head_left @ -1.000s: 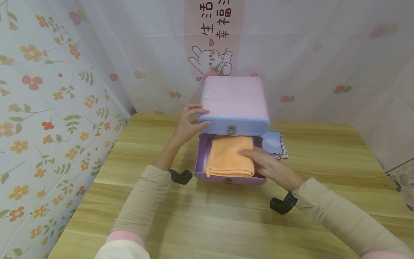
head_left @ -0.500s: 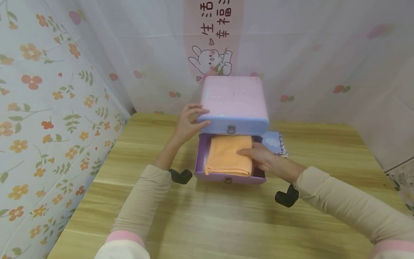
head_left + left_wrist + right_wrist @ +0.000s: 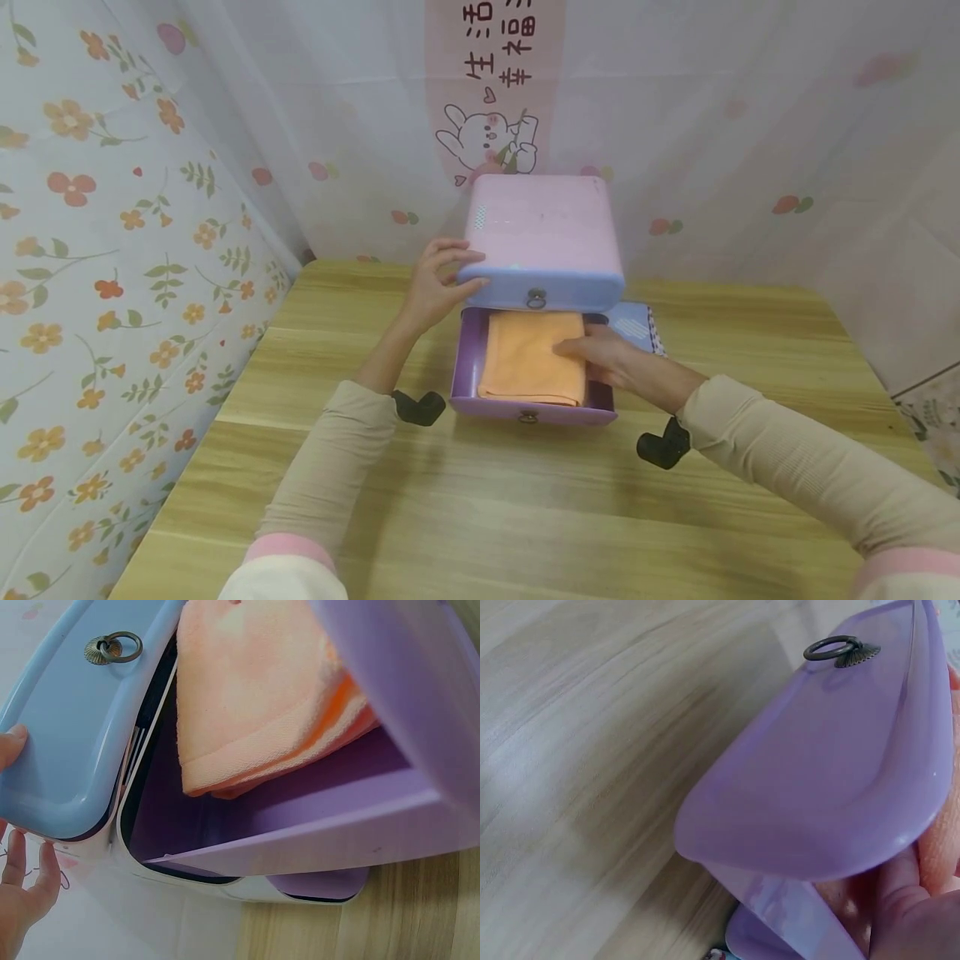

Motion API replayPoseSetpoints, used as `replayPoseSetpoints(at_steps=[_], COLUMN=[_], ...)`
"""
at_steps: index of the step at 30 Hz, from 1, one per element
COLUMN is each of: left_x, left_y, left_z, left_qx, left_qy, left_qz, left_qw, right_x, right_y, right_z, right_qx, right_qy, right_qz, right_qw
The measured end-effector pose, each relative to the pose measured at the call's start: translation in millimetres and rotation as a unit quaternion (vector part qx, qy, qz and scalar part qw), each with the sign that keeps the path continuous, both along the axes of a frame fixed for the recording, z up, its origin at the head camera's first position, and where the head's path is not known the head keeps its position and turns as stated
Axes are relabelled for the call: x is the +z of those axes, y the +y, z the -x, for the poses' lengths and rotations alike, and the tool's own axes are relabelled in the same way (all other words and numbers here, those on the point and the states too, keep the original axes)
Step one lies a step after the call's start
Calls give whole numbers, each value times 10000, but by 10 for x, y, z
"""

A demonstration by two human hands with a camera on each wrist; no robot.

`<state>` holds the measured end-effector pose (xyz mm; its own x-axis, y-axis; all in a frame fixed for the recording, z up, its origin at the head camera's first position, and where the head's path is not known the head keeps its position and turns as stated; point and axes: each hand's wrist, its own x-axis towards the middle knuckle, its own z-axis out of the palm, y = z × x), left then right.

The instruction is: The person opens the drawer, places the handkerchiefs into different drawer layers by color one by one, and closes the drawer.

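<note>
A small two-drawer box (image 3: 543, 221), pink on top, stands at the back of the table. Its upper blue drawer (image 3: 498, 292) is closed, while the lower purple drawer (image 3: 467, 367) is pulled out. Inside the lower drawer is a folded orange towel (image 3: 528, 358). My right hand (image 3: 611, 358) grips the towel's right edge, thumb on top, other fingers hidden beneath it. My left hand (image 3: 438, 287) holds the box's left front corner, its thumb (image 3: 11, 746) on the blue front and fingers along the side.
Folded blue patterned cloth (image 3: 630, 321) lies on the table right of the box, partly behind my right hand. A printed curtain (image 3: 360, 125) hangs close behind the box. Wood-grain tabletop (image 3: 480, 508) extends in front of the drawer.
The towel has settled slightly lower and farther back, its front edge now just inside the drawer's front wall. My right hand moved with it; my left hand stayed in place.
</note>
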<state>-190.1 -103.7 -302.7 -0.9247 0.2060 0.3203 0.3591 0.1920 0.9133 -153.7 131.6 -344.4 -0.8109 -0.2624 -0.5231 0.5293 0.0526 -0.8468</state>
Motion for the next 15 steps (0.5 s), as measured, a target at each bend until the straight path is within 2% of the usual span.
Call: replayPoseSetpoints(at_steps=[2,8,15], left_x=[-32,-221,-242], left_y=[-7,-40,-41], left_z=[28,183,192], left_qx=[-10,10,52], left_qy=[-6,39,152], left_qz=[-8,33,68], left_qw=[10000,10000,9998], right_x=[-1,11,55], right_y=[5,32,60], right_z=[5,12,-23], right_qx=[-28,-119,-2], right_qy=[19,170,471], right_qz=[-23,-250,-425], right_qw=[10000,9995,9980])
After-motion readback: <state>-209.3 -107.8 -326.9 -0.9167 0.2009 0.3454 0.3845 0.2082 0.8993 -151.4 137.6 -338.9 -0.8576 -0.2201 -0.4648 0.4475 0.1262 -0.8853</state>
